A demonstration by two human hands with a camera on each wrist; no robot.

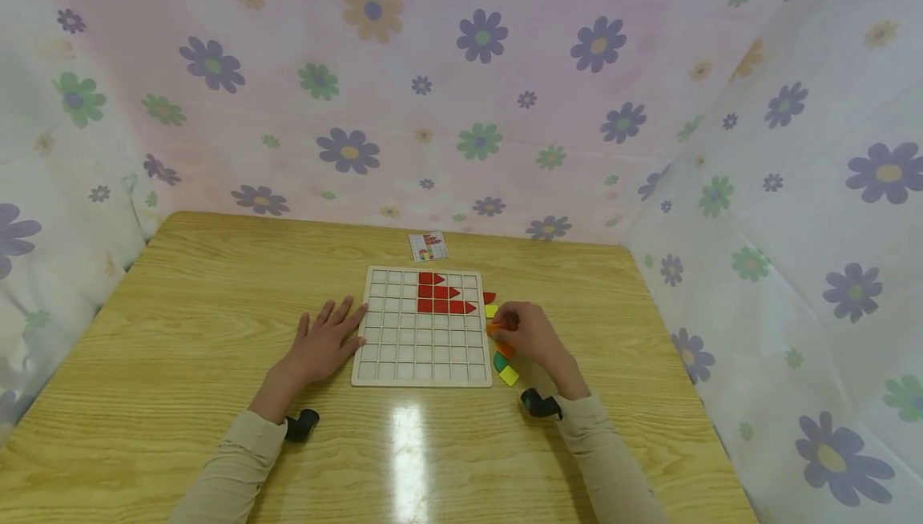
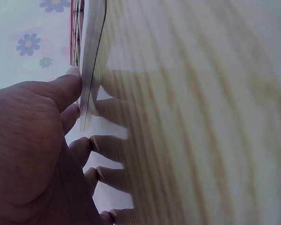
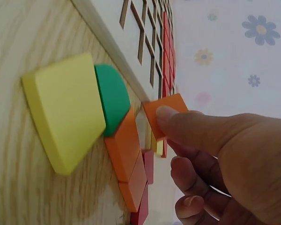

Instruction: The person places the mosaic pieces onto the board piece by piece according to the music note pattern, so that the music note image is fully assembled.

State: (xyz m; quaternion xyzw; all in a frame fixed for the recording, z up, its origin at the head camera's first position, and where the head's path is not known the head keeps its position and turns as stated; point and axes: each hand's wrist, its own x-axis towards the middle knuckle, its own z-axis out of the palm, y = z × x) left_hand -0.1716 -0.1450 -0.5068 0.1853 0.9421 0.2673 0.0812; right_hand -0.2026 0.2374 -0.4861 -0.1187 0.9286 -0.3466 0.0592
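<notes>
My right hand point(image 1: 532, 336) pinches an orange square tile point(image 3: 174, 102) between thumb and fingers, above the right edge of a pale wooden grid board point(image 1: 392, 340). Red tiles point(image 1: 434, 306) fill parts of its top three rows, each row ending in a point. The left hand point(image 1: 324, 345) lies on the table with its fingers spread, thumb and index finger touching the board's left edge. Beside the board on the right lie loose tiles: a yellow one point(image 3: 65, 112), a green rounded one point(image 3: 112, 96) and orange ones point(image 3: 124, 150). My right hand partly hides this row in the head view.
A small picture card point(image 1: 429, 246) with a coloured pattern lies behind the board. Another yellow tile point(image 1: 491, 311) and a red piece point(image 1: 489, 297) lie near the board's upper right. Flowered cloth point(image 1: 433, 107) surrounds the wooden table point(image 1: 216, 292) at the back and sides.
</notes>
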